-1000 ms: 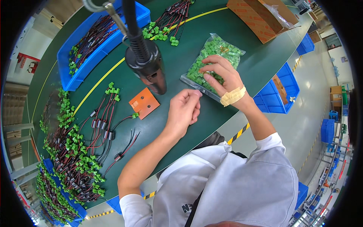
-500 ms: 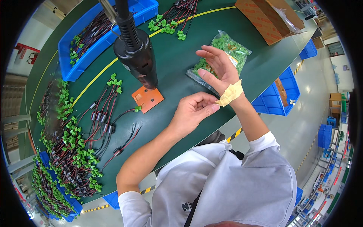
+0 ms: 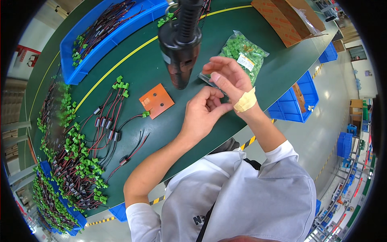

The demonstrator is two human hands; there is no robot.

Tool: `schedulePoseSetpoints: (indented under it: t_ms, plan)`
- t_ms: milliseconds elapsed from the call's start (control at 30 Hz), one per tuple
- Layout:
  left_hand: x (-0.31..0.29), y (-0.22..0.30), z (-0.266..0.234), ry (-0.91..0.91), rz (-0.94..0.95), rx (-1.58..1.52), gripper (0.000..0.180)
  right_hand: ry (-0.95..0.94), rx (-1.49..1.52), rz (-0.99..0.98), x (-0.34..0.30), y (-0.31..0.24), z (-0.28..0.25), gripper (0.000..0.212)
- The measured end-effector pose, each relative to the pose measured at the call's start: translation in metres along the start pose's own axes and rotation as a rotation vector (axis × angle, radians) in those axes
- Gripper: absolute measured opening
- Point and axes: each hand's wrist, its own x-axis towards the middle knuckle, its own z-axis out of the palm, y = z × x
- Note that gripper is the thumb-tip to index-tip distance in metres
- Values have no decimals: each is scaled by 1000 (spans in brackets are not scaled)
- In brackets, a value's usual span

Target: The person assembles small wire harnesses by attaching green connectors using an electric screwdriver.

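A band of pale yellow masking tape [image 3: 246, 101] is wrapped around my right wrist and lies fairly flat. My left hand [image 3: 201, 115] has curled fingers, with its thumb pressed against the tape's near edge. Held up above the table, my right hand [image 3: 231, 76] is empty, its fingers loosely bent and apart. Behind it lies a clear plastic bag of green connectors [image 3: 246, 54], partly covered by the hand. A black power screwdriver [image 3: 181, 52] hangs left of my hands. Beneath and left of it sits an orange fixture plate [image 3: 157, 101], with a green wire connector [image 3: 146, 114] at its edge.
Wire harnesses [image 3: 82, 169] with green connectors are heaped at the left, and several lie loose near the plate. A blue bin [image 3: 115, 40] holds more at the back left. A cardboard box [image 3: 278, 22] stands back right; a blue crate [image 3: 296, 103] is beyond the table edge.
The loose tape end is smoothed down around my right wrist. My right hand's fingers have bent inward. The screwdriver has swung right, off the orange plate.
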Motion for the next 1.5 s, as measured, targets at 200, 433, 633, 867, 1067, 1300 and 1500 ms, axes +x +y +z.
schedulePoseSetpoints:
  t_ms: [200, 433, 633, 867, 1067, 1300, 1500]
  plan:
    - [-1, 12, -19, 167, 1083, 876, 38, -38, -238, -52, 6, 4, -13, 47]
    - [2, 31, -16, -32, 1169, 1070, 40, -274, -37, 132, -7, 17, 0, 54]
    - [-1, 35, -15, 1, 1152, 967, 25, -285, -401, -29, -13, 4, -5, 44]
    - [-4, 4, -38, 23, 815, 819, 16, -94, -1521, -654, -6, -19, -13, 28]
    - [-4, 6, -35, -47, 203, 470, 17, -80, -1852, -638, -4, 1, -25, 18]
    - [23, 12, -23, -109, -332, -253, 31, -129, -1330, -389, -6, -25, -36, 11]
    - [43, 0, -16, -49, -271, -228, 35, -68, -1213, -430, -8, -17, -40, 12]
